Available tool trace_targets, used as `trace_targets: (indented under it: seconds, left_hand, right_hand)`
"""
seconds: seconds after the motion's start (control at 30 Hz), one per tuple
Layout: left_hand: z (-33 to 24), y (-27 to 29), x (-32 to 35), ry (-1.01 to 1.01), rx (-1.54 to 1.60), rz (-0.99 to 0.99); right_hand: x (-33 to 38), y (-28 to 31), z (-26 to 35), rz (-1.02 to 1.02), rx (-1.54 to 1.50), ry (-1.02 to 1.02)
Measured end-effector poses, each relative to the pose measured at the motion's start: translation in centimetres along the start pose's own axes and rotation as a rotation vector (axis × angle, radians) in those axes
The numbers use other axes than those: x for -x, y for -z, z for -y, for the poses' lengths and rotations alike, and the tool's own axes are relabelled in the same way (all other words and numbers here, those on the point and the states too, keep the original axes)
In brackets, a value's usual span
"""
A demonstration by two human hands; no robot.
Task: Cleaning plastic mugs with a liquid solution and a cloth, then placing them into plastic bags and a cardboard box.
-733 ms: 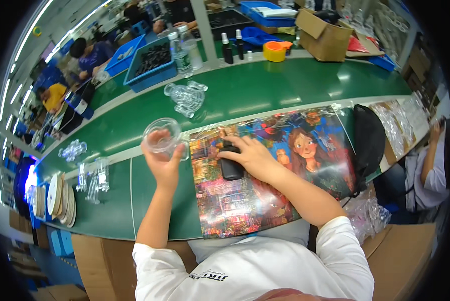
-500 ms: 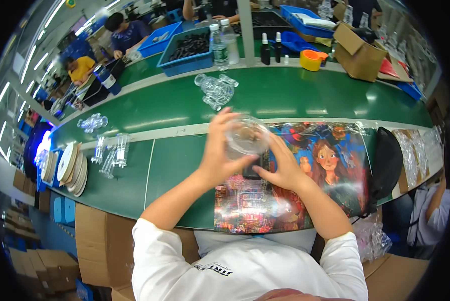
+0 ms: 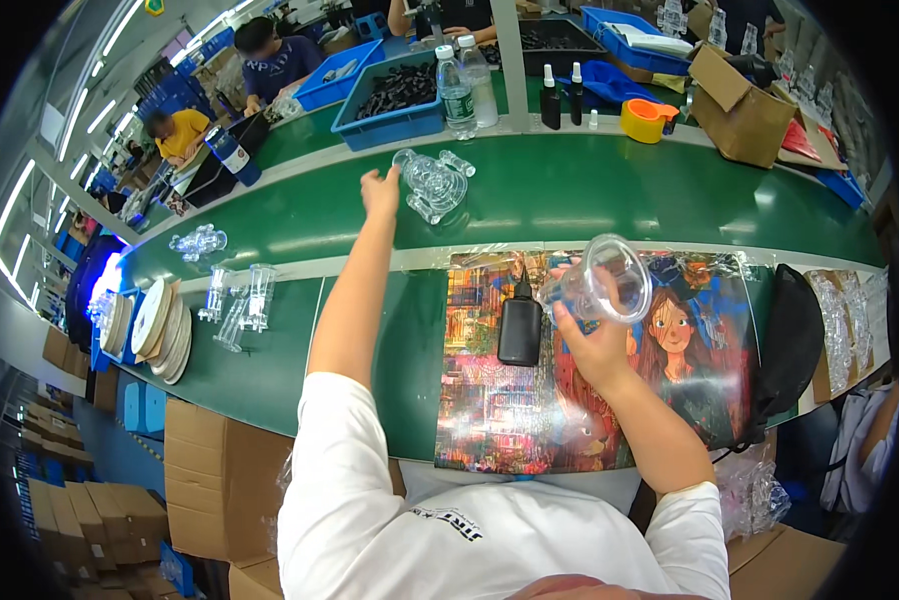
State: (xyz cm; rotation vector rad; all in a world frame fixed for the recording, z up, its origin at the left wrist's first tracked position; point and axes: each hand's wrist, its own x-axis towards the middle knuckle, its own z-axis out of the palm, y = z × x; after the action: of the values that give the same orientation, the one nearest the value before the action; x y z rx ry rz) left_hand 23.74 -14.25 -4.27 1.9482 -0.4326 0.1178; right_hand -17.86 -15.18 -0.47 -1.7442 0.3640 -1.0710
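My right hand (image 3: 597, 345) grips a clear plastic cup-shaped piece (image 3: 617, 280), tilted with its round rim facing right, over the printed mat (image 3: 489, 430). Far forward reaches my left hand (image 3: 380, 192), empty, its fingers apart, at the left edge of a clear plastic figure-shaped cluster (image 3: 437, 188). Whether the fingertips touch that cluster, I cannot tell. A black bottle with a pointed nozzle (image 3: 519, 328) is on the mat, between my arms.
Clear tube-like parts (image 3: 239, 308) and another clear piece (image 3: 198, 242) lie to the left, near stacked reels (image 3: 164, 330). Beyond the bench are a blue bin of black parts (image 3: 389, 125), water bottles (image 3: 456, 95), orange tape (image 3: 646, 120) and a cardboard box (image 3: 734, 110). A black bag (image 3: 784, 340) is at right.
My left hand has let go of the clear cup and stretched forward to the clear cluster. My right hand has moved right with the cup, uncovering the black bottle. The view has shifted slightly.
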Motion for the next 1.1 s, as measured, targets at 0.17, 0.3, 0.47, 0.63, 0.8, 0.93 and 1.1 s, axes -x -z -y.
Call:
trace_targets:
  seconds: [0.17,0.3,0.47,0.63,0.8,0.93,1.1]
  left_hand:
    - [6.1,-1.7,-5.6,0.277,-0.265,0.168]
    - [1.6,-4.2,-4.5,0.435,-0.061,0.24]
    - [-1.0,-3.7,-2.0,0.602,0.282,0.33]
    - [0.1,-2.0,-1.7,0.577,0.533,0.329]
    - [-2.1,-0.1,1.4,0.456,1.16,0.537]
    - [-8.2,3.6,8.0,0.401,1.487,0.712]
    - [-11.9,7.6,12.3,0.132,1.341,0.754]
  right_hand:
    - [0.3,-0.1,-0.3,0.058,0.19,0.146]
    - [0.2,0.7,-0.3,0.097,0.287,0.175]
    - [-0.3,0.3,0.4,0.076,0.335,0.194]
    - [-0.2,0.3,0.2,0.151,0.281,0.172]
    - [0.3,-0.1,0.1,0.261,-0.103,-0.191]
    - [-0.1,-0.1,2.1,0.33,-0.281,-0.431]
    - [0.3,-0.6,1.6,0.491,-0.315,-0.497]
